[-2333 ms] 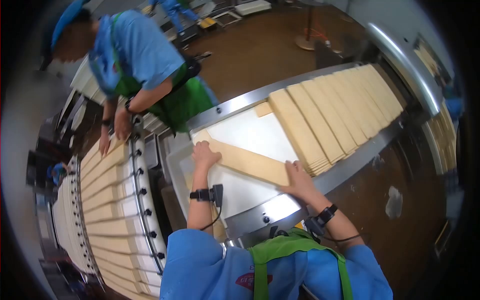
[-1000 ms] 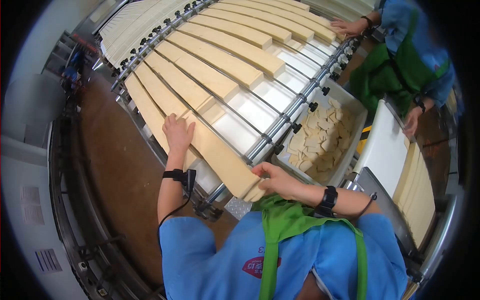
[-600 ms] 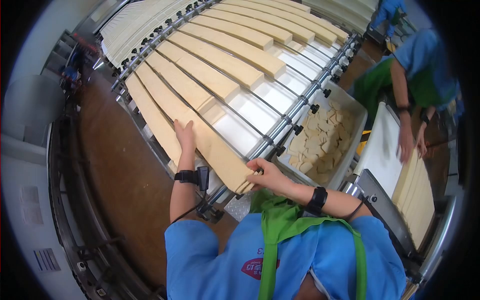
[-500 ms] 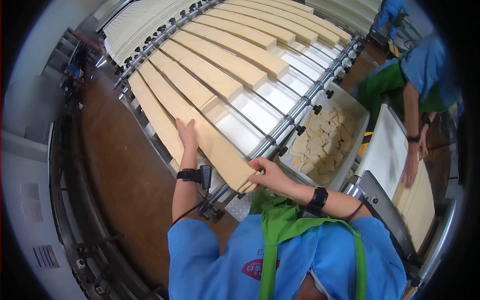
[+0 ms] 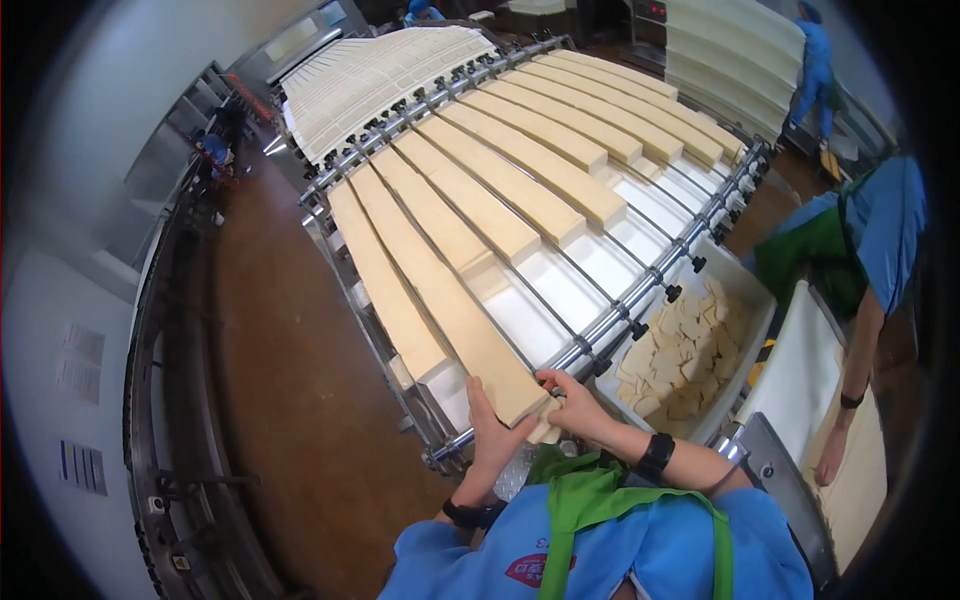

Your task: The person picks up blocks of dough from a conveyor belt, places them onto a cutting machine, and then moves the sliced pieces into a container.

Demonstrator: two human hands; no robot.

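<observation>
The long pale-tan slab (image 5: pixel 442 290) lies nearly full-length in its lane on the white railed conveyor (image 5: pixel 525 315), beside other slabs. Both hands grip its near end, the left hand (image 5: pixel 490 432) against the end and the right hand (image 5: pixel 575 405) pinching the corner. Only squaring it and letting go seems to remain.

Left hand (image 5: pixel 492 432) bracing slab (image 5: pixel 455 310), right hand (image 5: pixel 577 405) pinching

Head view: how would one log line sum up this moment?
left hand: flat against slab end | right hand: gripping same end | slab: lies along conveyor | scrap tub: beside conveyor
</observation>
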